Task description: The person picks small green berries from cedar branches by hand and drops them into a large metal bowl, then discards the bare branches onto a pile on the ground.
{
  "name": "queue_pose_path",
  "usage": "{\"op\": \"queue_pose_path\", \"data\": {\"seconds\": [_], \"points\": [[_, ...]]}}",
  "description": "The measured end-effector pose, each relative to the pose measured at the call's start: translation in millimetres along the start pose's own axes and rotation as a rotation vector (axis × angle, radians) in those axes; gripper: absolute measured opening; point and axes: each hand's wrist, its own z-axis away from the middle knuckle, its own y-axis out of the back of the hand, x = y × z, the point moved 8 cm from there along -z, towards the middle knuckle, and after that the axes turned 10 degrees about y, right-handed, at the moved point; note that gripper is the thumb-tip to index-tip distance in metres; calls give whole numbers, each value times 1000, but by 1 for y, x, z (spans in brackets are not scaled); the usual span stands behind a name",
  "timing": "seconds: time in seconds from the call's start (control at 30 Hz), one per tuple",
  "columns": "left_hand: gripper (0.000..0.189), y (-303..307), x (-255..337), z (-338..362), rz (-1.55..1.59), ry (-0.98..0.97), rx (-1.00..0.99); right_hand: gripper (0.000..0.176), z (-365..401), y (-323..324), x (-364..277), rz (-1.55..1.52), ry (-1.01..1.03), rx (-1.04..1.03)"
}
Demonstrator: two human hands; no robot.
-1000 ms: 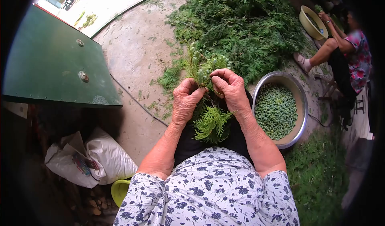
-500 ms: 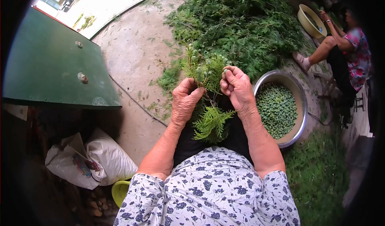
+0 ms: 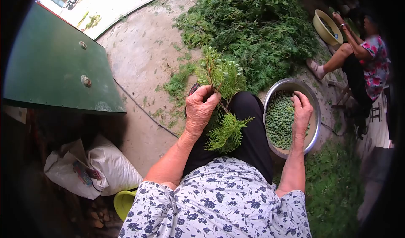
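My left hand [image 3: 200, 109] is pinched around the stem of a leafy conifer sprig [image 3: 225, 75], held up above my lap. Small pale green cones show among the upper leaves, and a lower tuft of the same sprig hangs over my dark trousers. Over the metal basin [image 3: 316, 132] is my right hand [image 3: 302, 111], its fingers loosely bent and apart, with nothing visible in them. A heap of round green cones [image 3: 279, 122] lies in that basin, just below the hand.
Ahead is a large pile of cut conifer branches [image 3: 257, 31]. A green metal panel [image 3: 55, 60] stands at left, above white sacks [image 3: 112, 166] and a yellow-green bowl [image 3: 123, 204]. At far right another person [image 3: 375, 65] sits by a cream basin [image 3: 322, 31]. A cable [image 3: 143, 107] crosses the floor.
My right hand has moved from the sprig, where it pinched a cone, down and right to over the basin, and its fingers have loosened. My left hand still holds the sprig.
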Motion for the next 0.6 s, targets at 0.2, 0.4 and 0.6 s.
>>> {"op": "queue_pose_path", "data": {"seconds": [0.2,0.4,0.6], "points": [[13,0,6,2,-93,-38,30,27,21,-129,-140,-667,141,-505],[14,1,17,4,-103,-63,25,31,32,-166,-149,-594,160,-682],[13,-1,16,2,-125,-101,34,24,31,-156,-151,-424,236,-645]]}}
